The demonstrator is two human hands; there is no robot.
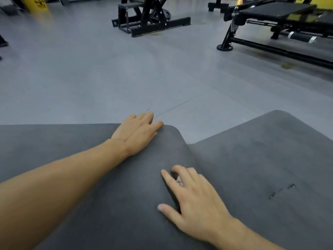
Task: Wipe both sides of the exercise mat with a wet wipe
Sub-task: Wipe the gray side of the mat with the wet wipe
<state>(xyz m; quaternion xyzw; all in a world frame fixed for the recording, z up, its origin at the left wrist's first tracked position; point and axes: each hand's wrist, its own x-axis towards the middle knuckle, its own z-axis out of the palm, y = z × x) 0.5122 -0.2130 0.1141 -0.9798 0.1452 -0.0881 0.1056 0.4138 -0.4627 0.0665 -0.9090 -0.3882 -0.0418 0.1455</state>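
A dark grey exercise mat [261, 159] lies on the floor, with its left part folded over as a ribbed flap [54, 141]. My left hand [137, 134] rests flat on the flap's far rounded corner, fingers reaching past the edge. My right hand [191, 193] presses on the flap near the fold, index finger and thumb spread, the other fingers curled. A small white bit of the wet wipe [179, 180] shows between the index and middle fingers; the rest of it is hidden under the hand.
Grey gym floor [108, 78] stretches beyond the mat. A black machine frame [151, 22] stands at the far middle and a black bench machine [270, 18] at the far right. A yellow object [37, 4] is at the far left. Small tears [281, 191] mark the mat's right part.
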